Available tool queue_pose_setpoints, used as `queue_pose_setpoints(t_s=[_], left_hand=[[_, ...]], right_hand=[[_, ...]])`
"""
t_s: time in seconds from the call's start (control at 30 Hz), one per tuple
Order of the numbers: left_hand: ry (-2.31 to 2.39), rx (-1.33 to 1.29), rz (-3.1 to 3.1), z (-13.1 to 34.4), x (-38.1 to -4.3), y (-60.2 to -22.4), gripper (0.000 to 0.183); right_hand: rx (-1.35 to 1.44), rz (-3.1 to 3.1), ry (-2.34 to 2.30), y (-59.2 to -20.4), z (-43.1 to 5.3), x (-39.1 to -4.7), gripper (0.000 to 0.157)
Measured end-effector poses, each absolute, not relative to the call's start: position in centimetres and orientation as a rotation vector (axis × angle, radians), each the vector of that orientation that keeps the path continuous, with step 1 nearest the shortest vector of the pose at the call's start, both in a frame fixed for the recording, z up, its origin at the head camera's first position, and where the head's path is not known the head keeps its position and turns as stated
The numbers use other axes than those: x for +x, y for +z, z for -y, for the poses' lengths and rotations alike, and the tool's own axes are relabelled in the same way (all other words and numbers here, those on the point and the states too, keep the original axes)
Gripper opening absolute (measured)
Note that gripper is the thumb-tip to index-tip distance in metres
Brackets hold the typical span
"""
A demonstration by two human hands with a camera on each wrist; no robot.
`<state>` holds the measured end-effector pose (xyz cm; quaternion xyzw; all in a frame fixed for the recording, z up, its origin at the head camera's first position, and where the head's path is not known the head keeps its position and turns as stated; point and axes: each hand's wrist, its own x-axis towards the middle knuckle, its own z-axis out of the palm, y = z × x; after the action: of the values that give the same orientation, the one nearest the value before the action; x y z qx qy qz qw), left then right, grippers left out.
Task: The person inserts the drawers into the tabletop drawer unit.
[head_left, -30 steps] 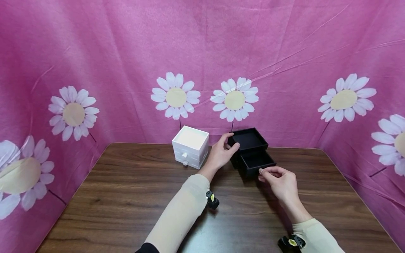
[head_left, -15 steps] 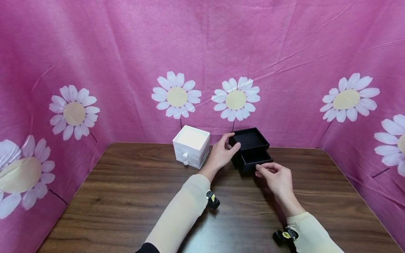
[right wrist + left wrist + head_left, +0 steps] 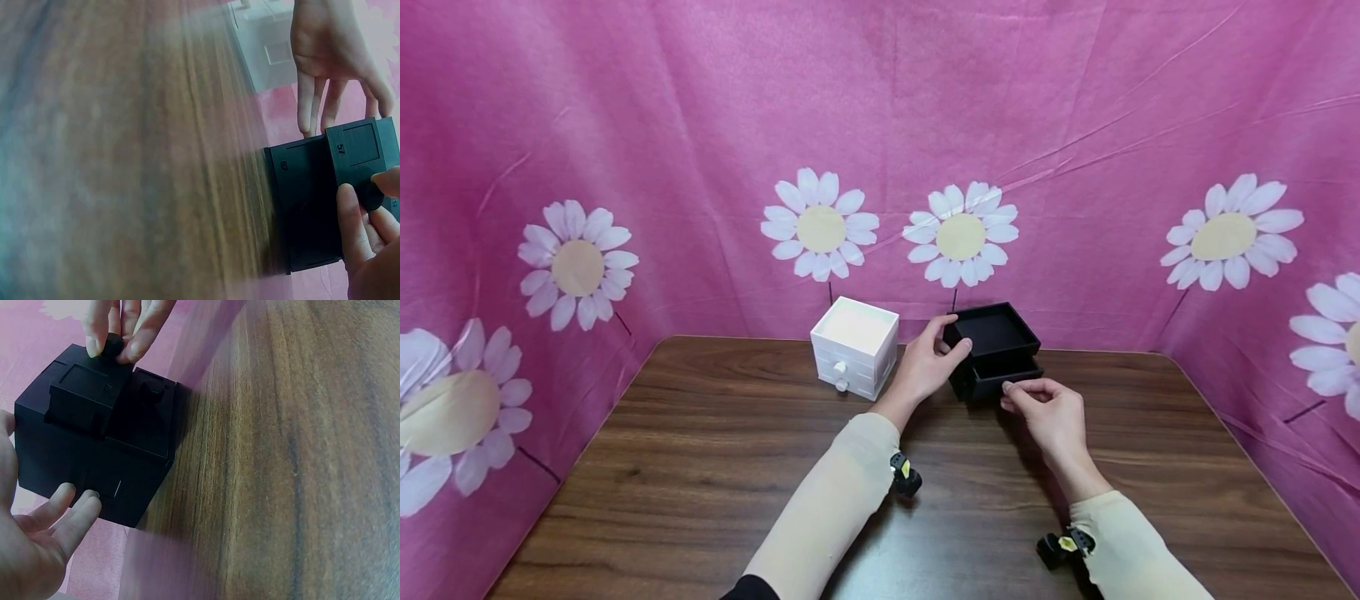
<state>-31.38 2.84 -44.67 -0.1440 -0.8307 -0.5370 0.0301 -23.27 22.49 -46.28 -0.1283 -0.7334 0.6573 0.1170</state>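
A small black drawer box (image 3: 992, 329) with an open tray top stands at the back of the table. Its upper drawer (image 3: 81, 397) sticks partly out of the front, and a lower knob (image 3: 152, 391) shows below it on a drawer that sits flush. My right hand (image 3: 1054, 417) pinches the upper drawer's round black knob (image 3: 114, 345) between thumb and fingers. On the box's left side rests my left hand (image 3: 927, 362), its extended fingertips (image 3: 84, 506) pressing flat against the wall and its thumb near the top edge.
Left of my left hand stands a white drawer box (image 3: 853, 342) with two white knobs facing forward. Behind the wooden table (image 3: 700, 467) hangs a pink cloth (image 3: 880, 100) with large daisies, close behind both boxes.
The upper drawer has slid back into the black box by a good part of its length, my right hand moving inward with its knob. My left hand stays in place on the box.
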Motion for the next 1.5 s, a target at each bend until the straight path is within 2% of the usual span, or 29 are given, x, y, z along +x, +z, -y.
queue_pose_setpoints(t_s=[0.17,0.43,0.93,1.1,1.3,1.5], left_hand=[[-1.651,-0.438,2.564,-2.9,-31.4,-44.7,0.052],[-1.648,-0.440,2.562,-2.9,-31.5,-44.8,0.052],[-1.649,-0.440,2.552,-2.9,-31.5,-44.8,0.052],[-1.636,-0.445,2.557,-2.9,-31.5,-44.8,0.052],[-1.635,-0.448,2.552,-2.9,-31.5,-44.8,0.052],[-1.639,-0.445,2.558,-2.9,-31.5,-44.8,0.052]], right_hand=[[-0.371,2.127,1.924,-46.3,-22.4,-23.4,0.017],[-0.342,2.085,2.002,-46.2,-22.4,-23.7,0.003],[-0.356,2.032,2.067,-46.1,-22.1,-24.5,0.009],[-0.365,2.044,2.050,-46.2,-22.0,-24.7,0.004],[-0.375,2.067,2.016,-46.3,-21.7,-25.1,0.016],[-0.374,2.035,2.037,-46.3,-21.5,-25.4,0.012]])
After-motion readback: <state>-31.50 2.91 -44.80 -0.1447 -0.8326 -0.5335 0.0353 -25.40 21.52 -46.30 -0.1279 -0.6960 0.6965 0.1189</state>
